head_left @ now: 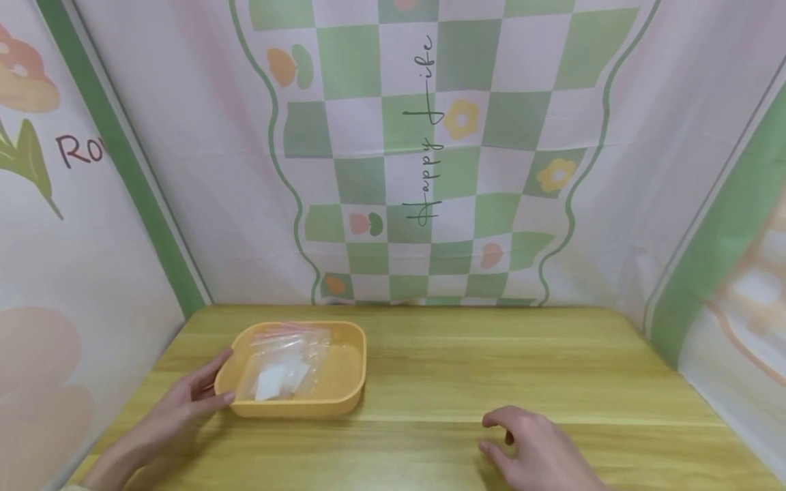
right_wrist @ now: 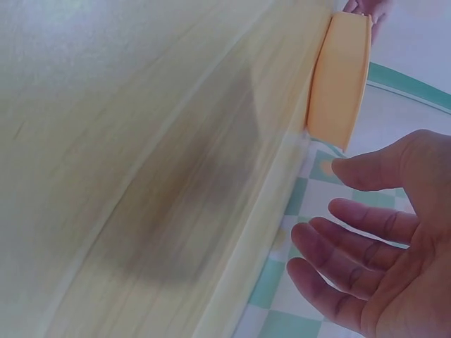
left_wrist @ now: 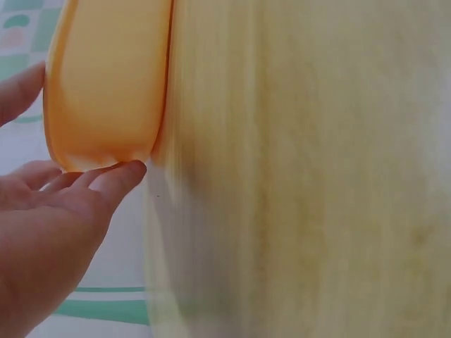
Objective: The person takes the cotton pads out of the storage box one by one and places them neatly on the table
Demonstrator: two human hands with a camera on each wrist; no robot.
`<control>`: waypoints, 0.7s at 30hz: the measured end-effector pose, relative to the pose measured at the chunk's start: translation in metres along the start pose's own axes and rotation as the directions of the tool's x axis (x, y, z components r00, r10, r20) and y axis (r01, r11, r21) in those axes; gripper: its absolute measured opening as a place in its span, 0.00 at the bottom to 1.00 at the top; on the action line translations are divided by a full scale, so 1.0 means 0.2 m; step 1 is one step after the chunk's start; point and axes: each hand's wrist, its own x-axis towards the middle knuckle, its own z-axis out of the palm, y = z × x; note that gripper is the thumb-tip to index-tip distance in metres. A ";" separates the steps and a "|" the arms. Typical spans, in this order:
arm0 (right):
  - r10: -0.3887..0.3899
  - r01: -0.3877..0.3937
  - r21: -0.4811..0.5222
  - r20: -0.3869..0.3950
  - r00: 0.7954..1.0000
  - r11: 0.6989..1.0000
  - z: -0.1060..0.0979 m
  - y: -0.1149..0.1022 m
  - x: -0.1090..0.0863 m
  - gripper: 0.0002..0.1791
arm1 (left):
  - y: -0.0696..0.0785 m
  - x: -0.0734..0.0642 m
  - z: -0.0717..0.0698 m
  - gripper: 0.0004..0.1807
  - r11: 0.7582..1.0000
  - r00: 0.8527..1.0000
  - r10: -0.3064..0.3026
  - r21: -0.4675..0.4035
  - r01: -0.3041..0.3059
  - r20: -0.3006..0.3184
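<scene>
On the left of the table sits a yellow plastic tray [head_left: 353, 365] with rounded corners. Clear zip bags [head_left: 288, 358] with pinkish-red seals lie in its left half, with white pieces showing through the plastic. My left hand [head_left: 184, 402] holds the tray's left end, the thumb by the near corner and a finger by the far one. In the left wrist view, fingertips [left_wrist: 130, 172] rest along the end of the tray, low near the table. Off to the right, my right hand [head_left: 540, 447] hovers over the table with loosely bent fingers, holding nothing.
The wood-grain table [head_left: 491, 368] ends at a back edge against a hanging cloth [head_left: 454, 170] with green checks, flowers and lettering. More printed cloth closes in the left side [head_left: 92, 273] and the right side [head_left: 731, 307].
</scene>
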 end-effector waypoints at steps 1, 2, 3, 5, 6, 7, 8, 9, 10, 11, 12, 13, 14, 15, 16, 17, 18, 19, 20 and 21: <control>-0.001 0.001 -0.003 -0.002 1.000 1.000 0.00 0.00 0.00 0.14 | 0.00 0.00 0.00 0.46 1.000 1.000 -0.005 -0.005 0.005 0.003; -0.004 0.004 -0.005 -0.001 1.000 1.000 0.00 0.00 0.00 0.14 | 0.00 0.00 -0.01 0.46 1.000 1.000 -0.010 -0.011 0.010 0.006; -0.007 0.007 -0.006 -0.002 1.000 1.000 0.00 0.00 0.00 0.14 | 0.00 0.00 -0.01 0.46 1.000 1.000 -0.015 -0.014 0.015 0.009; -0.010 0.010 -0.012 -0.015 1.000 1.000 0.00 0.00 0.00 0.14 | 0.00 0.00 -0.01 0.46 0.999 1.000 -0.026 -0.023 0.026 0.013; -0.017 0.017 -0.019 -0.028 0.999 1.000 0.00 0.00 0.00 0.14 | 0.00 0.00 -0.01 0.46 0.999 0.999 -0.030 -0.025 0.031 0.013; -0.028 0.027 -0.028 -0.043 0.999 0.999 0.00 0.00 -0.01 0.14 | 0.00 0.00 -0.01 0.46 0.999 0.999 -0.033 -0.027 0.033 0.014; -0.039 0.037 -0.038 -0.058 0.998 0.999 0.00 0.00 -0.01 0.14 | 0.00 0.00 -0.01 0.46 0.999 0.999 -0.035 -0.029 0.035 0.016; -0.051 0.047 -0.048 -0.076 0.996 0.998 0.00 0.00 -0.01 0.14 | 0.00 0.00 -0.01 0.46 0.999 0.999 -0.035 -0.029 0.036 0.015; -0.065 0.059 -0.061 -0.096 0.993 0.996 0.00 -0.01 -0.01 0.14 | 0.00 0.00 -0.01 0.47 0.999 0.999 -0.036 -0.030 0.036 0.015; -0.081 0.073 -0.073 -0.112 0.990 0.995 0.01 -0.01 -0.01 0.14 | 0.00 0.01 -0.01 0.47 0.999 0.999 -0.036 -0.030 0.037 0.013; -0.095 0.085 -0.083 -0.125 0.988 0.993 0.01 -0.01 -0.02 0.15 | 0.00 0.01 0.00 0.47 0.999 0.999 -0.035 -0.031 0.035 0.012; -0.103 0.092 -0.089 -0.132 0.986 0.992 0.01 -0.01 -0.02 0.15 | 0.00 0.01 0.00 0.47 0.999 0.999 -0.035 -0.034 0.036 0.013; -0.108 0.095 -0.092 -0.136 0.985 0.991 0.01 -0.01 -0.02 0.15 | 0.00 0.01 0.01 0.47 0.999 0.999 -0.036 -0.036 0.036 0.013; -0.111 0.098 -0.095 -0.139 0.984 0.991 0.01 -0.01 -0.02 0.15 | 0.00 0.01 0.01 0.48 0.999 0.999 -0.035 -0.038 0.036 0.013; -0.112 0.099 -0.095 -0.138 0.984 0.991 0.01 -0.01 -0.02 0.14 | 0.00 0.02 0.02 0.48 0.999 0.999 -0.037 -0.039 0.037 0.012; -0.111 0.099 -0.093 -0.135 0.985 0.991 0.00 -0.01 -0.02 0.14 | 0.01 0.02 0.03 0.48 0.999 0.999 -0.036 -0.038 0.037 0.011; -0.107 0.095 -0.090 -0.130 0.986 0.991 0.00 -0.01 -0.02 0.14 | 0.01 0.02 0.04 0.48 0.999 0.999 -0.034 -0.037 0.034 0.010; -0.103 0.092 -0.088 -0.124 0.987 0.992 0.00 -0.01 -0.02 0.14 | 0.01 0.02 0.04 0.48 0.999 0.999 -0.032 -0.036 0.033 0.009; -0.097 0.088 -0.085 -0.118 0.988 0.993 0.00 -0.01 -0.02 0.14 | 0.01 0.03 0.05 0.48 0.999 1.000 -0.029 -0.035 0.029 0.007; -0.093 0.084 -0.082 -0.111 0.989 0.993 0.00 -0.01 -0.02 0.14 | 0.01 0.03 0.06 0.48 0.999 1.000 -0.026 -0.035 0.026 0.005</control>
